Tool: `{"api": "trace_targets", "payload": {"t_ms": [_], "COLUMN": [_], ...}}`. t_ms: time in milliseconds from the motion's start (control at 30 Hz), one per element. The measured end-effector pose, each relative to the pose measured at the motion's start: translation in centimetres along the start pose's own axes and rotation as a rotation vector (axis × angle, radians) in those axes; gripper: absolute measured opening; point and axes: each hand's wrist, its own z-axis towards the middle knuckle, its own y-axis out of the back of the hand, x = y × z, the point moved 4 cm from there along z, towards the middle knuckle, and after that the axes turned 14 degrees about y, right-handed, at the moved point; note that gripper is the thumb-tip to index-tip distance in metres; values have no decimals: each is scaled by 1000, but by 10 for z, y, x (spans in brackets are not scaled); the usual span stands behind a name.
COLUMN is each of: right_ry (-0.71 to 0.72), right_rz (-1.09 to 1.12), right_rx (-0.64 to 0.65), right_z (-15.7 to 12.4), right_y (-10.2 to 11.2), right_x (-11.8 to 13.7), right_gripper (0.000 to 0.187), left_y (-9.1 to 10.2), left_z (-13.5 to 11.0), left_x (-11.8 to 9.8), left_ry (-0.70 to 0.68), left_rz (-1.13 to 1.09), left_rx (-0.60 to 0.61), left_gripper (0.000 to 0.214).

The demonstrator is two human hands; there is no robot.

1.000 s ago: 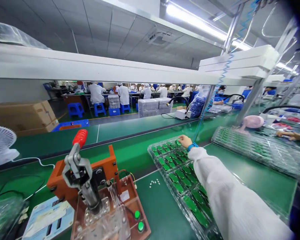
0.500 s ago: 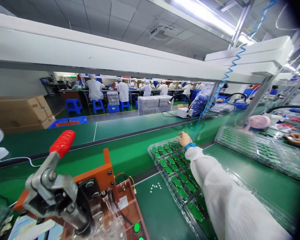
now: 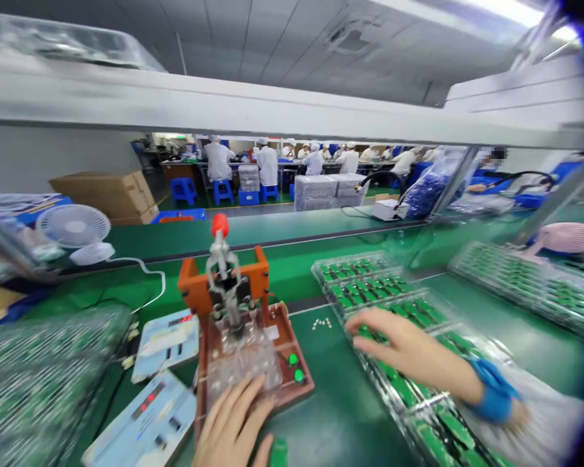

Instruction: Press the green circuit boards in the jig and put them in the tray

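Observation:
My left hand [image 3: 236, 421] rests at the front of a brown test fixture [image 3: 292, 395], its fingers stretched over the edge of the clear plate [image 3: 246, 360]. Beside its thumb a small green piece [image 3: 279, 452] shows, cut off by the frame's bottom; I cannot make out whether the thumb touches it. Over the left side of a clear plastic tray [image 3: 328, 292] hovers my right hand [image 3: 394, 340], slightly blurred, fingers loosely bent and thumb apart, with nothing visible in it. Green circuit boards [image 3: 370, 290] fill the tray in rows. The fixture's toggle clamp has a red handle [image 3: 220, 224], standing upright.
Two light-blue meters [image 3: 143, 415] with red digits lie left of the fixture. Stacked trays [image 3: 43, 383] stand far left, near a white fan [image 3: 75, 227]. Small white bits [image 3: 322, 323] lie between fixture and tray. Another board tray [image 3: 520, 272] is at right.
The view has swung left and back, showing the whole fixture. My right hand has drawn back from the tray's far end towards its middle. My left hand has come into view.

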Motion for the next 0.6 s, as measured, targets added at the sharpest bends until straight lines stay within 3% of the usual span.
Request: {"api": "trace_targets", "payload": {"t_ms": [100, 167, 233, 333, 500, 600], "right_ry": [76, 135, 182, 166, 102, 126], "right_rz": [145, 266, 387, 469, 376, 280], "right_rx": [268, 404, 449, 332, 37, -74], "right_z": [-43, -64, -78, -87, -81, -67], "right_y": [-52, -84, -114, -149, -180, -189], "right_x": [72, 102, 117, 117, 96, 87], "right_gripper": [17, 12, 11, 11, 17, 18], "left_y": [18, 33, 47, 59, 54, 46], "left_z": [5, 8, 4, -14, -53, -65], "left_x": [-5, -5, 1, 11, 11, 10], "left_ry": [167, 270, 361, 442, 387, 366], "left_rz": [-92, -219, -328, -406, -371, -311], "left_rx": [65, 31, -24, -35, 244, 332], "left_gripper": [31, 26, 20, 13, 15, 18]}}
